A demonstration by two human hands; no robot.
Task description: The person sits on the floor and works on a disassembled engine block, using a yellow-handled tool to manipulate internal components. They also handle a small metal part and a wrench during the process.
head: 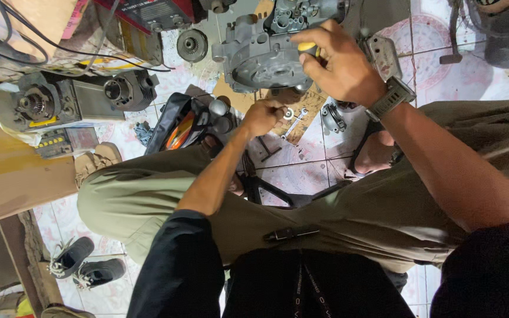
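Note:
My right hand (337, 65), with a watch on its wrist, grips a yellow-handled screwdriver (307, 46) against a grey metal engine case (254, 56) that lies on the tiled floor ahead of my knees. My left hand (263, 115) is closed just below the case, over a piece of brown cardboard (298, 121). Its fingertips pinch a small round metal part (288, 113). Loose bolts lie on the cardboard beside it.
An open black tool bag (178, 126) lies left of my left hand. A finned cylinder (128, 88), a gear (192, 44) and other engine parts sit at the upper left. A cardboard box (7, 176), sandals (95, 156) and shoes (83, 265) are at the left. A metal cover (382, 56) lies right.

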